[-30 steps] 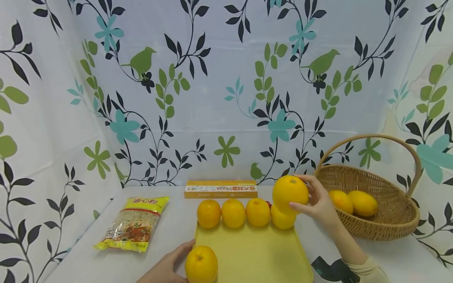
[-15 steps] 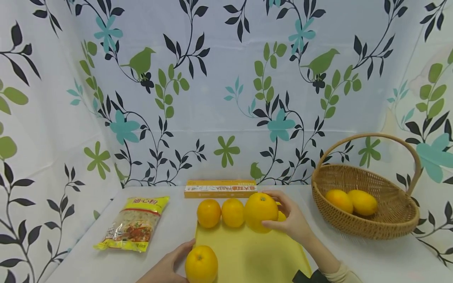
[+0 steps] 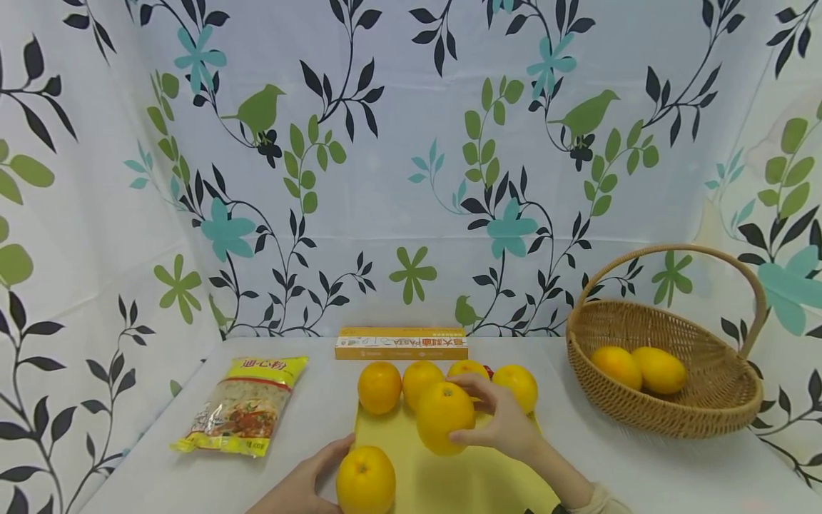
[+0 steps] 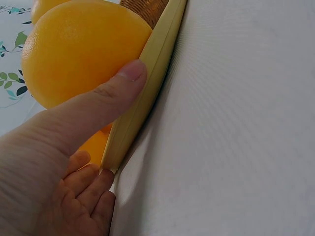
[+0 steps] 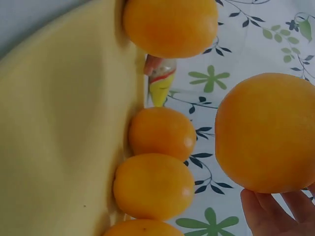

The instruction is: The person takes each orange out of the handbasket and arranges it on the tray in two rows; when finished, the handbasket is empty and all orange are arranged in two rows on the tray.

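In the head view my right hand (image 3: 504,421) holds an orange (image 3: 446,419) above the yellow tray (image 3: 488,478), thumb at the near side and fingers behind. The right wrist view shows this orange (image 5: 270,132) raised off the tray, with fingertips (image 5: 275,216) against its underside. My left hand (image 3: 308,482) lies at the tray's left edge, beside another orange (image 3: 366,480) at the near left corner. Seen from the left wrist, the thumb (image 4: 113,96) lies straight against the tray's side wall (image 4: 140,96), and the other fingers reach the wall farther along.
Several oranges (image 3: 379,387) line the tray's far edge. A pasta box (image 3: 401,343) lies behind them. At left is a bag of macaroni (image 3: 244,407); at right, a wicker basket (image 3: 700,417) with two yellow-orange fruits (image 3: 658,370) in it. A patterned curtain (image 3: 398,178) hangs behind.
My right hand has carried the orange leftward and nearer from above the right end of the far row to over the tray's middle. The left hand and its nearby orange have stayed put.
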Motion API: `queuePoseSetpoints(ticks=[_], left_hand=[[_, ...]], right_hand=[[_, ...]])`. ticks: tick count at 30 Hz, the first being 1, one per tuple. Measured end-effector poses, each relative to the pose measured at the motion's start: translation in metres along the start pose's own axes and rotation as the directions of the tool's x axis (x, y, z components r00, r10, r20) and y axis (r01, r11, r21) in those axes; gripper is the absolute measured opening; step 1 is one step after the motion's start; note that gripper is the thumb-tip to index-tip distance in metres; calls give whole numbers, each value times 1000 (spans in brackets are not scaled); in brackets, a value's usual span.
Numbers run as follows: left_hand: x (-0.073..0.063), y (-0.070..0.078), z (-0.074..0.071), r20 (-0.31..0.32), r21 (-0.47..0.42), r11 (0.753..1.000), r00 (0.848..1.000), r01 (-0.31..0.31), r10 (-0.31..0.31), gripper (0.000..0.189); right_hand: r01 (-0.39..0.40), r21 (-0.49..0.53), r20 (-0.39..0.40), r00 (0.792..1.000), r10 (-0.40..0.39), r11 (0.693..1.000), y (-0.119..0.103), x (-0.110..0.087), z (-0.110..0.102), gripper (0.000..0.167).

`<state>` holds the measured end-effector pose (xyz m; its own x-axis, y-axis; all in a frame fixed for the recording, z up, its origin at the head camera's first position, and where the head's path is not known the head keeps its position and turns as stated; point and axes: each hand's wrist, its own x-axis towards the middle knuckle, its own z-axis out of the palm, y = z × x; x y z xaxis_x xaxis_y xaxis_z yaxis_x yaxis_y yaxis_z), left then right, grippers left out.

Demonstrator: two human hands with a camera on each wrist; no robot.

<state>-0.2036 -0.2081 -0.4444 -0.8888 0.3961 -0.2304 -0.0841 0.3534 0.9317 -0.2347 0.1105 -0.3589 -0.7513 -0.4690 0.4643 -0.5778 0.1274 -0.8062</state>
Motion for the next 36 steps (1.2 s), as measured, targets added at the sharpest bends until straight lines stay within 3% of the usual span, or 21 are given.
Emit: queuePoseSetpoints(ticks=[5,16,36], left_hand=[[0,0,1,-5,1,1000,1000,-1,1,93],[1,-1,3,-14,-13,1000,1000,24,-25,92],[-1,0,0,-9,-14,1000,1000,-12,12,92]], right_hand=[[-79,50,96,993,74,996,9,-5,12,52],[-176,120,274,952,137,977,33,-12,30,51],[-206,-25,388,900,199,978,30,-10,29,57]])
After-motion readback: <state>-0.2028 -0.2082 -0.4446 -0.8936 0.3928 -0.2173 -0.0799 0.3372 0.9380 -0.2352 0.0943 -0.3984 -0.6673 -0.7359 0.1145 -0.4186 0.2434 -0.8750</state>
